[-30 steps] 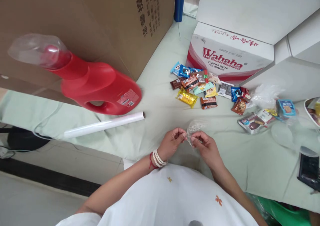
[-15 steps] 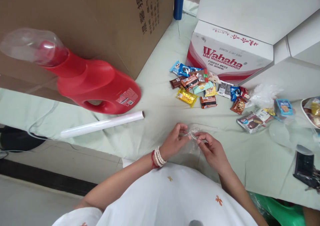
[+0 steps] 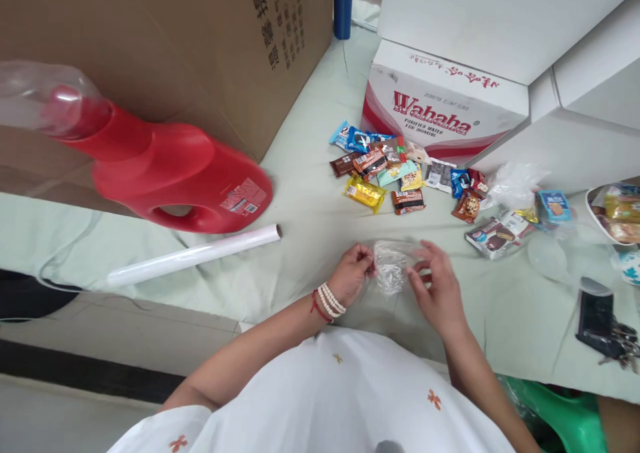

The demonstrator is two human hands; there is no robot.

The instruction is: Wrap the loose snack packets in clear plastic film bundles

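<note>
Close to my body, a crumpled clear plastic bag (image 3: pixel 391 270) is held just over the cloth. My left hand (image 3: pixel 351 274), with beads and a red cord at the wrist, pinches the bag's left edge between thumb and fingers. At its right side, my right hand (image 3: pixel 439 289) has its fingers apart and slightly curled. Its thumb and fingertips are at the bag's edge; whether they touch the film is hard to see. Beyond both hands lies a pile of wrapped snacks (image 3: pixel 369 163), with a yellow packet (image 3: pixel 365 193) nearest.
A red jug (image 3: pixel 185 173) and a white roll (image 3: pixel 195 255) lie to the left, before a large brown carton (image 3: pixel 200 53). Behind the snacks stands a Wahaha box (image 3: pixel 445 106). Rightward are a snack box (image 3: pixel 499 235), a white tub (image 3: pixel 595 219) and keys (image 3: pixel 620 343).
My right hand has opened from its pinch and moved slightly right. The bag is now spread wider between the hands. My left hand still pinches it. The whole view has shifted a little.
</note>
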